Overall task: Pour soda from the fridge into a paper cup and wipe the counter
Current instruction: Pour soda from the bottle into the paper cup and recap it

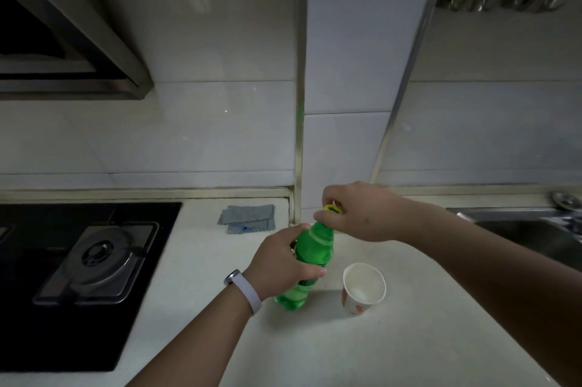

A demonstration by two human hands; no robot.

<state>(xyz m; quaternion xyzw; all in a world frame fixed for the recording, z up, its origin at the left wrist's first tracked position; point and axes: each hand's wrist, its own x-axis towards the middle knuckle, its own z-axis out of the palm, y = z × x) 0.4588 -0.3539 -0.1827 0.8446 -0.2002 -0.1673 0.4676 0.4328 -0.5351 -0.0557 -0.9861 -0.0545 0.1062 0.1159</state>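
worktop (346, 339): pale, carries the soda bottle; all places below are relative to the bottle
gas hob (94, 260): black glass, well left of the bottle, burner unlit
range hood (78, 49): high up and left of the bottle, over the hob
sink (519, 229): steel, well right of the bottle and a bit behind it
left grip (280, 264): fingers and thumb wrapped round the bottle's middle from its left; judged to be bracing it so it can't spin
right grip (362, 213): over the bottle's top, fingertips pinched on the cap; reads as a twisting hold
soda bottle (311, 248): green plastic, out of the fridge already, base looks to sit on the worktop, neck leaning away from the person; fill level unclear
cloth (248, 218): grey, folded flat, behind and left of the bottle by the wall; probably parked for the wipe
paper cup (363, 289): upright, mouth open, looks empty, just right of the bottle's base and not touching it; near enough for a short tilt to pour
cap (332, 208): yellow, on the bottle's neck, mostly hidden by fingers; can't tell how far unscrewed
wristband (242, 289): white, on the left wrist, below-left of the bottle
step: uncapping; pour and wipe not yet done
risk: soda may fizz over once the cap is off
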